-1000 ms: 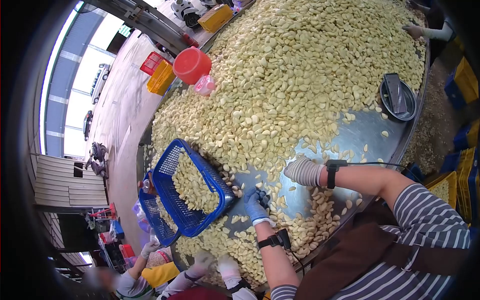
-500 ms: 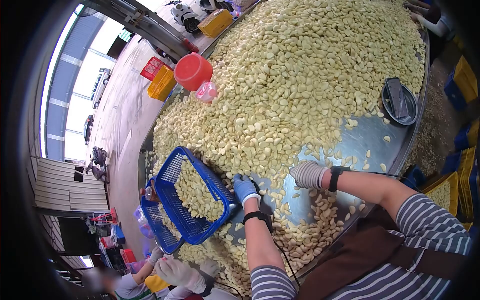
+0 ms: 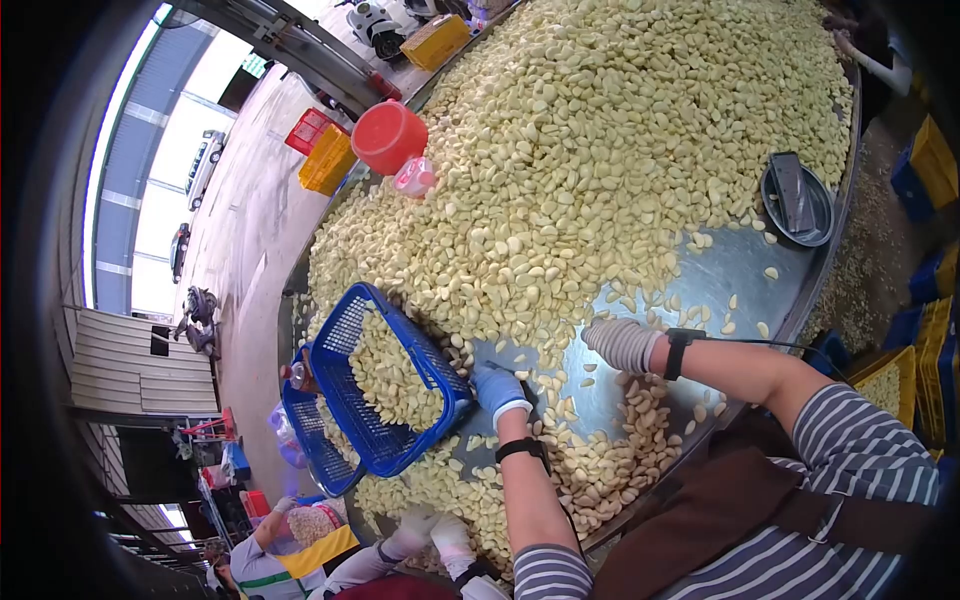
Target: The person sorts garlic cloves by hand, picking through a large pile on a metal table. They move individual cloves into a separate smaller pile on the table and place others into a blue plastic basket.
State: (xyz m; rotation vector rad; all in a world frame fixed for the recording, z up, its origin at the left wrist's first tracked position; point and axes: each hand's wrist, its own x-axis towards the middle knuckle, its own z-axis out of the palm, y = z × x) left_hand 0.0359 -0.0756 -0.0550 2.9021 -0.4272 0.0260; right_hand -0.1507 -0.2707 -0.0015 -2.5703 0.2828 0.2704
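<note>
My left hand (image 3: 498, 390), in a blue and white glove, is low over the metal table, right beside a blue plastic basket (image 3: 405, 463). Its fingers stretch toward the basket's edge and look empty, though the tips are partly hidden. The basket is tilted and holds pale pieces (image 3: 390, 375) that look like peeled garlic cloves. My right hand (image 3: 622, 346), in a whitish ribbed glove, rests at the near edge of the large clove heap (image 3: 560, 170). Its fingers are curled closed; whatever they hold is hidden. Browner cloves (image 3: 620, 450) lie nearest my body.
Behind the first basket stands a second blue basket (image 3: 318, 445). A round metal dish (image 3: 800, 205) with a dark flat object sits at the right edge. A red tub (image 3: 390, 137) is at the far left. Another person's gloved hands (image 3: 435, 535) work at lower left. Crates (image 3: 890, 390) stand right.
My left hand has moved slightly right and down, away from the heap. My right hand stays nearly in place. The co-worker's gloved hands at lower left have shifted right over the cloves.
</note>
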